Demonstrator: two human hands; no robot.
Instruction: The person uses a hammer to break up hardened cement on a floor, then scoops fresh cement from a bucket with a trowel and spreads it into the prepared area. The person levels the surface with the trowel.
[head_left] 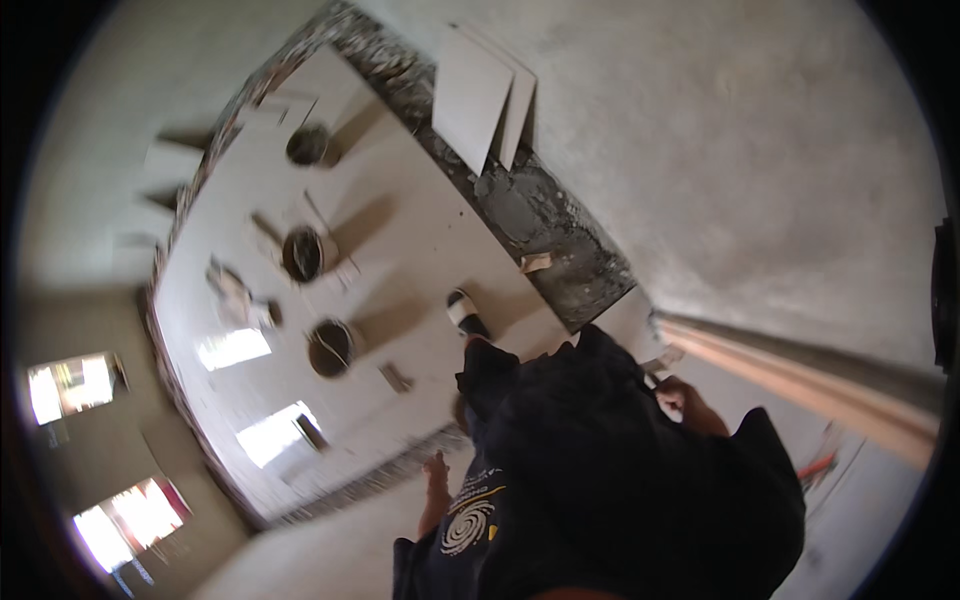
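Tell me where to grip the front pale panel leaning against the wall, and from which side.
Likely best by two opposite side edges, coming from over the pale floor: the front panel is flat and broad, shows no handle, and faces that floor, while another panel and the wall are behind it.

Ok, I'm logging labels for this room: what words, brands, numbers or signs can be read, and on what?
Black shirt: small pale lettering above a spiral print, partly blurred; I won't copy its wording.
I can make out no other text.
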